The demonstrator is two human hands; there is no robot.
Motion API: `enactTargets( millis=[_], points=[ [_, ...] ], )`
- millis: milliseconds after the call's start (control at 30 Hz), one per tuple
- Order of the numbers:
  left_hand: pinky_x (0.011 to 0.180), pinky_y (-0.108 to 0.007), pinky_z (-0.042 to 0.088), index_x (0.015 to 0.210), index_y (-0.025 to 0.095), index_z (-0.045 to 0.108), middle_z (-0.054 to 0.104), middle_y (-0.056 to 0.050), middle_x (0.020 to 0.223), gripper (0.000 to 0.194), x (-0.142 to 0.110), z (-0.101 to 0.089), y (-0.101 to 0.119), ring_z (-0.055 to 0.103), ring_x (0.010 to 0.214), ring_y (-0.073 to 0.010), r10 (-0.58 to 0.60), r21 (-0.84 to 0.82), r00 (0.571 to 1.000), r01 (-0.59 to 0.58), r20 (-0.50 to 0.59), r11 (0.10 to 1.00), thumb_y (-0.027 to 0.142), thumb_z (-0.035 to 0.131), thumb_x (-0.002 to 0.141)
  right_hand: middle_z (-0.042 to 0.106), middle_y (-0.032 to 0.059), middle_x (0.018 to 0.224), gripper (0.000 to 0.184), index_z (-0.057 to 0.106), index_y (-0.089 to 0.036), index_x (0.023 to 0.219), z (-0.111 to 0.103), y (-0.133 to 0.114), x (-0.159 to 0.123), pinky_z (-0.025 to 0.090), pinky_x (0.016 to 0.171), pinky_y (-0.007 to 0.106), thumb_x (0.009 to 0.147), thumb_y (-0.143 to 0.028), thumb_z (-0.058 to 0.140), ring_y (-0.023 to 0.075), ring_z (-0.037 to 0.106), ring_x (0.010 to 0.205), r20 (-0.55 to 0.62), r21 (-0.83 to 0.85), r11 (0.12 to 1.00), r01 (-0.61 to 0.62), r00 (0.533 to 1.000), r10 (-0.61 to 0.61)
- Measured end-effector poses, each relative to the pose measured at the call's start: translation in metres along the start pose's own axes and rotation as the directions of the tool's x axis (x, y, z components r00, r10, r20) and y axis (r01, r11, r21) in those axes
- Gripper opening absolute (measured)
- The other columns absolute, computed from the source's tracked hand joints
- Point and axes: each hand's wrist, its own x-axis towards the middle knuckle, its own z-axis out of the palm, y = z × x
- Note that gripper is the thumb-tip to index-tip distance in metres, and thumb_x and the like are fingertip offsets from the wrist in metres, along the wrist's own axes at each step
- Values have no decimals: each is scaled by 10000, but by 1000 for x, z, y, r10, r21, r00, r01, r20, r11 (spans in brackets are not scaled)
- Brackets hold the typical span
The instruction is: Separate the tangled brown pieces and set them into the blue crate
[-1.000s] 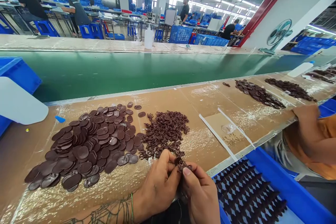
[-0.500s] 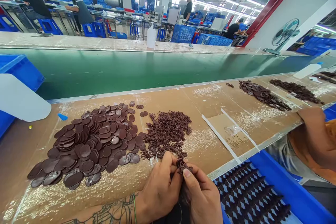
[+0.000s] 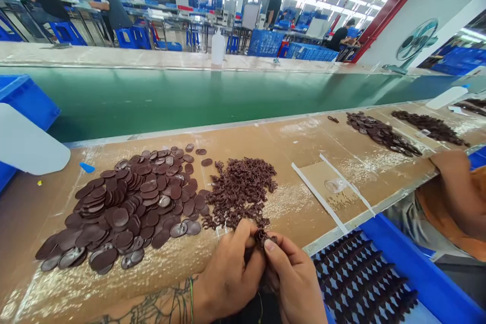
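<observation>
L hand (image 3: 230, 268) & R hand (image 3: 292, 281) pressed together, pinching small dark-brown branched piece (image 3: 261, 238); just beside near pile of tangled dark-brown bits (image 3: 239, 192), flat dark-brown oval discs (image 3: 125, 207) to left.

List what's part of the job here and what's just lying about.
Part of the job:
left hand
right hand
dark brown piece pinched between them
heap of the same pieces
pile of dark oval discs
blue tray of lined-up pieces

Lying about:
white plastic bottle
clear plastic piece
small blue scrap
standing fan
</observation>
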Motion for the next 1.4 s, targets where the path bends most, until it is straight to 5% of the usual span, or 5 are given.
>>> enactTargets(
  millis=[133,600,1100,1400],
  points=[
    [731,-307,392,957,243,504,658,-21,836,57,-1,-1,2,580,789,-205,-24,-16,1000,24,15,1000,295,482,948,420,-68,501,471,745,-152,781,2,-2,-2,243,416,168,643,-580,886,40,295,429,-29,23,1000,-22,999,22],
    [573,-262,355,897,245,471,533,55,661,131,-2,2,-11,496,587,-140,98,-156,995,-94,19,983,344,485,982,373,-98,468,494,638,-155,733,-9,4,4,216,398,169,696,-600,848,34,266,401,67,34,999,-30,997,28],
    [578,-240,455,919,248,517,654,25,664,104,0,5,-19,597,589,-150,92,-170,996,-95,-22,981,331,530,980,385,-102,440,493,575,-177,681,-10,1,8,215,379,169,709,-597,831,30,271,375,138,28,997,-65,989,60],
    [527,-223,403,883,241,492,639,38,658,132,1,3,-14,566,553,-128,92,-205,996,-88,8,975,325,523,980,394,-99,429,457,563,-182,663,-12,-1,8,227,391,183,727,-547,830,38,290,370,152,54,994,-90,985,81]
  ],
)
